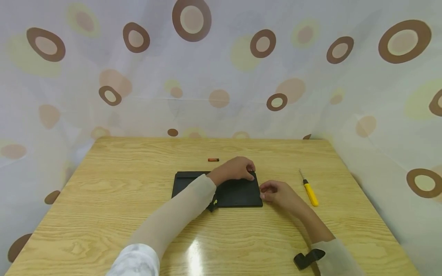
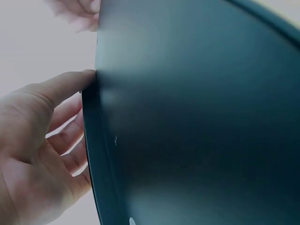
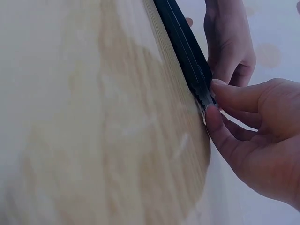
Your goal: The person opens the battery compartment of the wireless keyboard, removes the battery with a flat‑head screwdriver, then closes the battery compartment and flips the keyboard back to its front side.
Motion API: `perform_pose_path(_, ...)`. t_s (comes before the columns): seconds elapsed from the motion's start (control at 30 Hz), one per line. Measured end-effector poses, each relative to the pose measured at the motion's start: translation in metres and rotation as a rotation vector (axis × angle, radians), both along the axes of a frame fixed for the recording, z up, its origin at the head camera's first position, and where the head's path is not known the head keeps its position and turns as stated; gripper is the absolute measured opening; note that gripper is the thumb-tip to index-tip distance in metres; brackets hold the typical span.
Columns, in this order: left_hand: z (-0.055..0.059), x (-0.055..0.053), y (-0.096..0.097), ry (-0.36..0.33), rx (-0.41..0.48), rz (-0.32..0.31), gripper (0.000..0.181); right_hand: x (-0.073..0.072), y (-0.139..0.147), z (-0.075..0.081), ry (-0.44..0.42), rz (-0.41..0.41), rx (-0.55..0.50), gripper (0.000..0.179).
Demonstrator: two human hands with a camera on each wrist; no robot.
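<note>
A flat black tablet-like panel (image 1: 239, 194) lies on the wooden table in the head view, with a long recessed strip near its far left edge. My left hand (image 1: 235, 168) reaches across it and grips its far right corner. In the left wrist view, that hand's thumb (image 2: 70, 83) lies on the panel's rim, the other fingers behind it. My right hand (image 1: 280, 194) is at the panel's right edge. The right wrist view shows its thumb and index finger (image 3: 220, 129) pinching the corner, close to the left hand. My left forearm hides part of the panel.
A small red and black battery (image 1: 213, 160) lies beyond the panel. To the right is a screwdriver (image 1: 310, 193) with a yellow handle, its tip pointing away. Patterned cloth (image 1: 221, 69) hangs behind and beside the table (image 1: 114, 199).
</note>
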State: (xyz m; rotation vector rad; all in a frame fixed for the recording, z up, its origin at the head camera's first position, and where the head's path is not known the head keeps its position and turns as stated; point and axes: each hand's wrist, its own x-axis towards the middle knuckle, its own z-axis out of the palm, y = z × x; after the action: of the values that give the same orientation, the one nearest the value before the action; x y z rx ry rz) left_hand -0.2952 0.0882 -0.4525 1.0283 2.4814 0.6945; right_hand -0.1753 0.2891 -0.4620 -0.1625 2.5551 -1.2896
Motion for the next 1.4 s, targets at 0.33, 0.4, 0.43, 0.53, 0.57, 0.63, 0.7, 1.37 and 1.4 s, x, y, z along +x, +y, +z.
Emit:
perform_pose_path(0.33, 0.006, -0.006, -0.007, 0.026, 0.058, 0.045, 0.033, 0.004, 0.002, 0.001, 0.0, 0.034, -0.106, 0.04)
perform_pose_path(0.4, 0.011, -0.008, -0.009, 0.018, 0.079, 0.058, 0.034, 0.005, 0.004, 0.003, -0.028, 0.031, -0.187, 0.044)
perform_pose_path(0.43, 0.014, -0.008, -0.011, 0.018, 0.09, 0.062, 0.035, 0.006, 0.005, 0.004, -0.035, 0.03, -0.225, 0.046)
perform_pose_path(0.53, 0.025, -0.008, -0.015, 0.026, 0.121, 0.079, 0.038, 0.007, 0.007, 0.007, -0.028, 0.03, -0.296, 0.051)
perform_pose_path(0.57, 0.029, -0.008, -0.016, 0.032, 0.132, 0.083, 0.039, 0.008, 0.007, 0.009, -0.023, 0.026, -0.318, 0.052)
perform_pose_path(0.63, 0.037, -0.008, -0.018, 0.052, 0.153, 0.096, 0.04, 0.009, 0.007, 0.014, -0.007, 0.016, -0.343, 0.053)
perform_pose_path(0.7, 0.046, -0.009, -0.02, 0.068, 0.176, 0.108, 0.039, 0.011, 0.006, 0.021, 0.005, 0.002, -0.382, 0.053)
perform_pose_path(1.37, 0.131, 0.014, -0.034, 0.013, 0.66, 0.223, 0.028, 0.035, -0.025, 0.121, 0.449, -0.046, -0.64, 0.035)
perform_pose_path(1.4, 0.134, 0.015, -0.034, 0.008, 0.672, 0.223, 0.028, 0.035, -0.026, 0.125, 0.462, -0.035, -0.653, 0.035)
